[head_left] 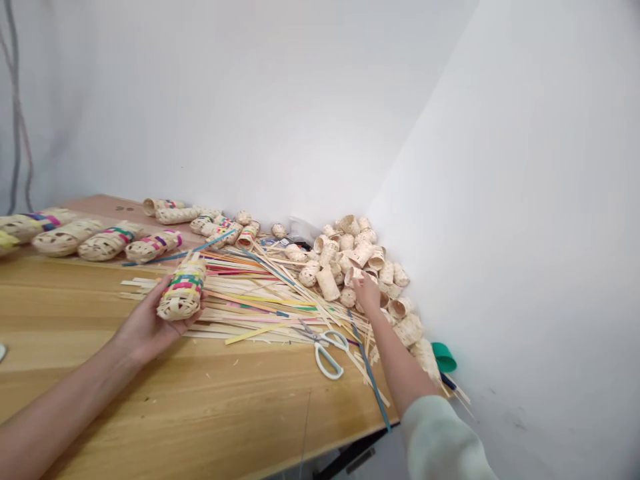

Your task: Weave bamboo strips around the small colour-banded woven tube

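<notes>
Head view: our left hand [150,320] grips a colour-banded woven basket [183,290] over the near table [200,407]; right hand [367,291] closes on a small cup [356,275] in the far-right pile [360,257]. Finished baskets [105,241] lie far left; strips [250,293] remain unwoven.

The desk [150,400] is smooth, pale wood with a soft sheen. The woven basket [182,291] looks like matt, rough bamboo strips. The scissors [325,347] have white plastic handles.

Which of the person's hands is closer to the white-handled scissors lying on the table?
Right. The right hand reaches into the pile of small woven tubes just beyond the scissors; the left hand, farther left, holds a striped woven basket.
</notes>
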{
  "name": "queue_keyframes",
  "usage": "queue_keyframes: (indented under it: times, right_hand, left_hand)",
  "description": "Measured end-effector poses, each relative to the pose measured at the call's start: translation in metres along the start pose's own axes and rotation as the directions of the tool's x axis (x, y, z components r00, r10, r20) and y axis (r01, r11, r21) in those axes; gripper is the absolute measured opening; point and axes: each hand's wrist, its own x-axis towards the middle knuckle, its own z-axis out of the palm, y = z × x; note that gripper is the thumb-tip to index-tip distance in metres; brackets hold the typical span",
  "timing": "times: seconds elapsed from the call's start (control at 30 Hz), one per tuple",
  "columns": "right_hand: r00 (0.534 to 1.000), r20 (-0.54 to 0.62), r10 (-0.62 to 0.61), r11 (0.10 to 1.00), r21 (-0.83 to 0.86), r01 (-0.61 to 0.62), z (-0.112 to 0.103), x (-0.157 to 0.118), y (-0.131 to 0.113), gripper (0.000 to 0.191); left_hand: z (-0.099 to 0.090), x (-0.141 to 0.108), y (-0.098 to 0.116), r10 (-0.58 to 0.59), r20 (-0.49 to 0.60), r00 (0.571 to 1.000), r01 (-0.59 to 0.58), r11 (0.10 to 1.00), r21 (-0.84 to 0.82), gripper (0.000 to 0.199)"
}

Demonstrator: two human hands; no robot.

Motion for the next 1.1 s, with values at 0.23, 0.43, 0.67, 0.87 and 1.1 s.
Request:
queue_keyframes:
  times: [0.23, 0.43, 0.67, 0.87, 1.1]
  right_hand:
    - [0.993, -0.037, -0.117, 0.987, -0.119, 0.111, 0.0, 0.017, 0.032, 0.072]
    - [0.976, -0.042, -0.213, 0.976, -0.049, 0.211, 0.012, 0.035, 0.037, 0.074]
    - [0.992, -0.122, -0.022, 0.813, 0.575, 0.089, -0.016, 0.043, 0.043, 0.068]
    - [0.989, 0.12, 0.081, 0.224, 0.965, -0.136, -0.034, 0.01, 0.021, 0.04]
    - [0.933, 0.359, 0.037, -0.445, 0.842, -0.306, -0.051, -0.027, -0.011, 0.041]
  left_hand:
    - [-0.003, 0.006, -0.003, 0.0, 0.015, 1.0, 0.0, 1.0, -0.023, 0.031]
    - [-0.009, 0.012, -0.004, -0.005, 0.022, 1.0, 0.005, 1.0, -0.021, 0.027]
    - [-0.009, 0.013, -0.006, 0.028, 0.005, 1.0, -0.028, 0.999, -0.026, 0.026]
    - [-0.005, 0.01, -0.004, 0.017, 0.0, 1.0, -0.017, 1.0, -0.008, 0.026]
    - [-0.004, 0.007, 0.0, 0.061, -0.006, 0.998, -0.061, 0.998, 0.005, 0.034]
